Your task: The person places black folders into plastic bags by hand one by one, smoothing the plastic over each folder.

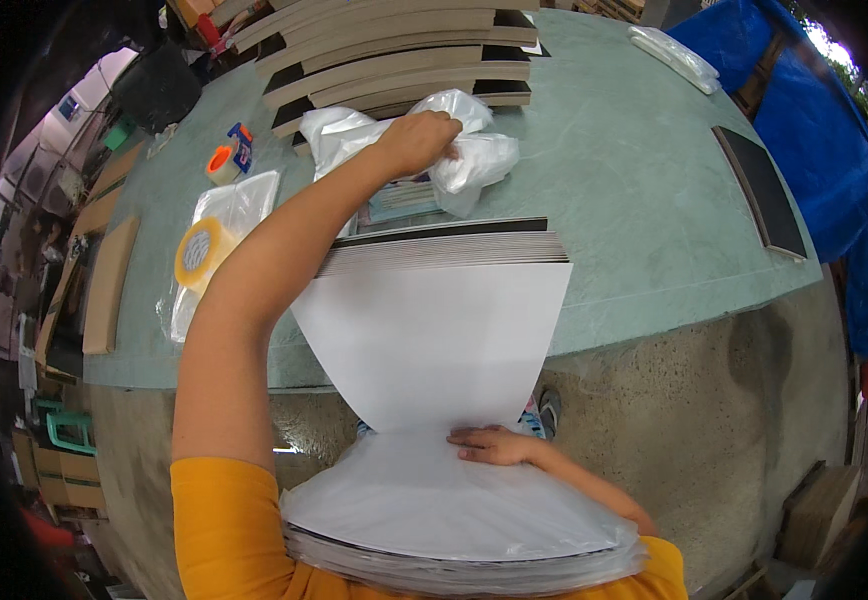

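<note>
My left hand (419, 145) reaches far across the table, its fingers closed on a crumpled clear plastic bag (479, 165). Under the bag a printed, light-blue item (399, 203) partly shows. Nearer to me, a stack of large white sheets (434, 325) with a black strip along its far edge overhangs the table's front edge. Against my body rests a plastic-wrapped stack (454, 510), whose contents are blurred by the film. My right hand (494, 443) lies flat on this plastic, fingers stretched out, where it meets the white sheets.
Piled grey-and-black boards (404, 65) stand at the back of the green table (614, 190). To the left lie flat plastic bags (254, 205), a clear tape roll (199, 255) and an orange-and-blue tape dispenser (229, 155). A black board (759, 190) sits by the right edge.
</note>
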Tool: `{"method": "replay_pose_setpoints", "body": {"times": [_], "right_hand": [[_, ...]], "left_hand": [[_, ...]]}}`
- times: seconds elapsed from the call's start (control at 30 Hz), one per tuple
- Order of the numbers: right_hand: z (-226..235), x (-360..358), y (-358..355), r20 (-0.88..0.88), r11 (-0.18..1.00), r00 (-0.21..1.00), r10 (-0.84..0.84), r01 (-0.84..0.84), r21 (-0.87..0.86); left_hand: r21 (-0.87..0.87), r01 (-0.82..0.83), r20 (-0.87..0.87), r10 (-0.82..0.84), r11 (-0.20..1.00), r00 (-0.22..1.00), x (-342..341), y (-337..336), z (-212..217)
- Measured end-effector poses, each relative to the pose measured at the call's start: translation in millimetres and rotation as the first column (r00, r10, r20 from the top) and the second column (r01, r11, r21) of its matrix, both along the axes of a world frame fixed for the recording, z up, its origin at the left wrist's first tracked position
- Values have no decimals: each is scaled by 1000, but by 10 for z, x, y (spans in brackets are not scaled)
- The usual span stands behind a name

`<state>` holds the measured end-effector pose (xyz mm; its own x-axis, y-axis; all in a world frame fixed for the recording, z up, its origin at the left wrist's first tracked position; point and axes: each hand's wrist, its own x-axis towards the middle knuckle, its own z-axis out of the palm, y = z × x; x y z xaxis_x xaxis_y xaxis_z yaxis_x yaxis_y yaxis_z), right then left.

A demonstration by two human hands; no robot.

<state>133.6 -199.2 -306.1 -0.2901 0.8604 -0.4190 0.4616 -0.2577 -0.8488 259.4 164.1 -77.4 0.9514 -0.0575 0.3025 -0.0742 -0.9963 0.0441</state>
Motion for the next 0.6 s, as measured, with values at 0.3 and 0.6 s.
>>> {"method": "replay_pose_setpoints", "body": {"times": [0.3,0.6], "right_hand": [[203,49,64,15,999,1000,15,-15,-40],[174,54,33,10,1000,1000,-25,25,-7]], "left_hand": [[-65,-280,-133,270,958,954,18,311,170],[-399,-342,114,416,851,902,23,552,450]]}}
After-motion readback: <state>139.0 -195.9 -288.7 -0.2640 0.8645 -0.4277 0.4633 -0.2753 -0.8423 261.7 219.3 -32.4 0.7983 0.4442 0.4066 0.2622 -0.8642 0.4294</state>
